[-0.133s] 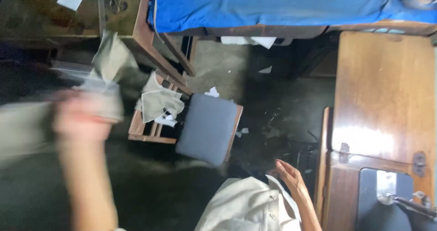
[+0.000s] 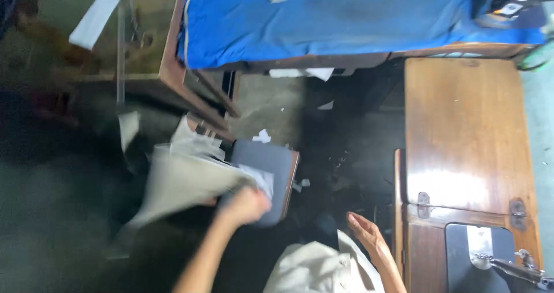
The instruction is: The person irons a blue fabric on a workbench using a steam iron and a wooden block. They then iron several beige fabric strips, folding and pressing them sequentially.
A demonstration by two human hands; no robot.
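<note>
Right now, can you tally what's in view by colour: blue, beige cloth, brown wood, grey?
Blue: 1, the blue table cover
Beige: 2, the cloth gripped by the left hand, and the lap cloth
Brown: 2, the sewing table and wooden frame
Grey: 1, the stool seat
Total: 6

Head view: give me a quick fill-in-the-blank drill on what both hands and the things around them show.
1. The left hand grips a pale beige piece of ____.
2. The right hand is open and holds ____.
3. The long padded bench top is covered in ____ material.
4. The glossy table at the right is made of ____.

Missing words: cloth; nothing; blue; wood
</note>
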